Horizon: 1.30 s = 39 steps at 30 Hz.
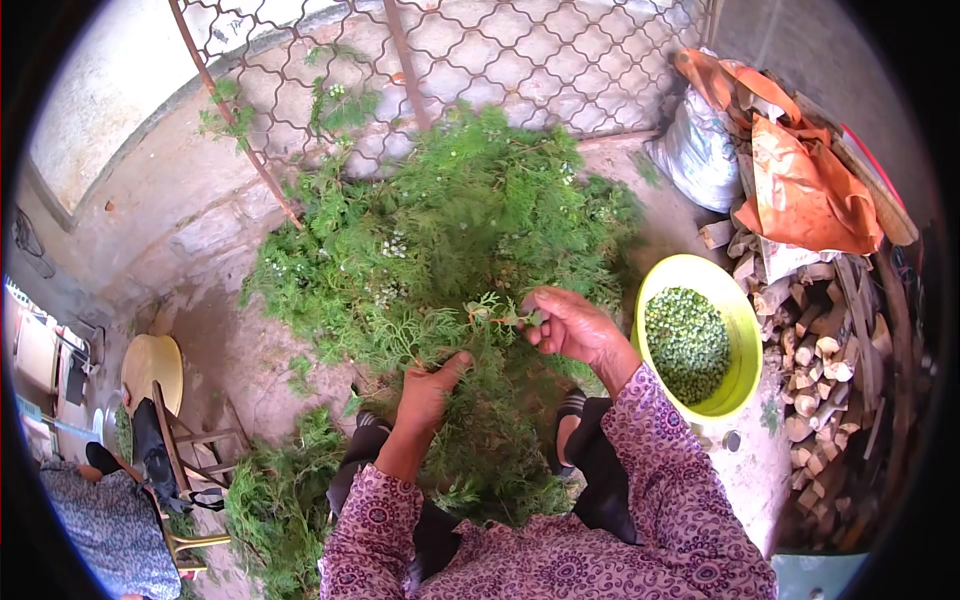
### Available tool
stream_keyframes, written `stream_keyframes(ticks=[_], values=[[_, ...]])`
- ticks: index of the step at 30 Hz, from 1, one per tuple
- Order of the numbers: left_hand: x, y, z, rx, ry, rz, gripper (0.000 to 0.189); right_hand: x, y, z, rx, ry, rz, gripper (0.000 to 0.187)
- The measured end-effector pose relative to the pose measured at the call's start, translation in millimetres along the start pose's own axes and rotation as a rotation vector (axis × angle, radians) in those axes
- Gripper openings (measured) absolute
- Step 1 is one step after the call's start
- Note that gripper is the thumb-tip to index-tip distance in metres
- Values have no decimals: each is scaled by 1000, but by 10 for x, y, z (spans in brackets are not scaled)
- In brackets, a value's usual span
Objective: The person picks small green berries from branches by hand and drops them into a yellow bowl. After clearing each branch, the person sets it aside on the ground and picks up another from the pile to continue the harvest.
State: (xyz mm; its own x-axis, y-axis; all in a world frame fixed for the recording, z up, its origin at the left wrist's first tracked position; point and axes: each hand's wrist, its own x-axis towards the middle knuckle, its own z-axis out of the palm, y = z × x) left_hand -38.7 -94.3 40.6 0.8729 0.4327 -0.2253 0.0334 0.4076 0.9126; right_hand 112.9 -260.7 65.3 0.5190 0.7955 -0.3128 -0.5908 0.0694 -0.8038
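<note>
My left hand point(431, 390) is closed on a leafy evergreen branch point(409, 337) in front of me. Higher and to the right, my right hand point(566, 326) has its fingers bent at a thin twig point(499, 319) with small green sprays; what lies between its fingertips is too small to tell. Beyond both hands spreads a large heap of cut evergreen branches point(450, 202), bearing pale cone-like berries point(394, 244) in places. A yellow-green plastic bucket point(752, 360) stands right of my right hand, holding many small green berries point(686, 341).
A rusty metal lattice gate point(409, 64) lies behind the heap. Stacked firewood point(817, 375), an orange bag point(810, 187) and a white woven sack point(697, 157) are at right. More branches point(277, 502) lie lower left, near a person point(109, 525) and a wooden chair frame point(169, 435).
</note>
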Motion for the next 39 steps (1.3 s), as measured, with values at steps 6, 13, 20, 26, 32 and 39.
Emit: stream_keyframes(ticks=[6, 13, 20, 26, 32, 39], values=[[20, -38, 139, 15, -23, 39, 16, -41, 54, 73, 35, -63, 68, 30], [-21, 4, 251, 111, -44, 6, 19, -142, 29, -26, -343, 276, -213, 13], [-49, -6, 169, 278, -44, -31, 25, -295, -130, -292, 238, 179, -316, 24], [-54, 14, 190, 352, -151, -112, 20, -325, -141, -170, -142, -13, -184, 35], [-50, 13, 195, 405, -203, -127, 21, -179, 13, -128, -592, -75, -130, 48], [-85, 114, 168, 495, -190, -128, 23, -170, 8, 41, -682, -86, -131, 31]])
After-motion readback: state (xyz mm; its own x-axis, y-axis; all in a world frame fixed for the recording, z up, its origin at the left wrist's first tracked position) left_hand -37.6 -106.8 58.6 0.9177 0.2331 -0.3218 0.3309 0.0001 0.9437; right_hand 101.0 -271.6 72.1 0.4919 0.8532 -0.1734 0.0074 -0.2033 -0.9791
